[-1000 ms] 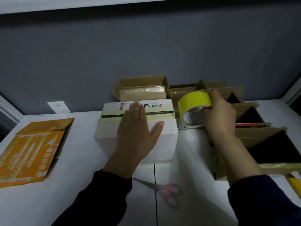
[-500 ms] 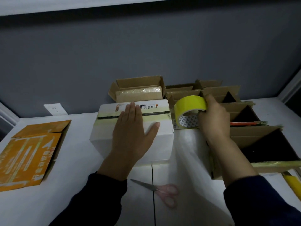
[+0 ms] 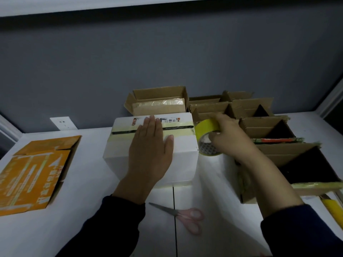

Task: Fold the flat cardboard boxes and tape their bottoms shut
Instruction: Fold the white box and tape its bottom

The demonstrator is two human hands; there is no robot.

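— Where do we have the white box (image 3: 185,156)?

— In the middle of the table (image 3: 83,210), with its taped face upward. Our left hand (image 3: 150,154) lies flat on top, fingers straight and together, thumb spread. The palm hides the middle of the yellowish tape strip and part of the printed label.

— And the tape roll (image 3: 203,129)?

— At the box's far right corner. It seems to touch that corner, though the dim light blurs the gap. Our right hand (image 3: 230,134) grips the roll, fingers curled over its yellow rim and thumb at the core, so the roll's right half is covered.

— What else do we only half see?

— The flat orange box (image 3: 31,175) on the left is cut off by the frame edge, and its print is too blurred to read. The folded brown boxes (image 3: 269,127) on the right stand in a row with dark interiors, and our forearm crosses the nearest one. The pink-handled scissors (image 3: 193,217) in front of the white box are soft and smeared. A yellow-handled tool (image 3: 332,210) at the right edge is cropped.
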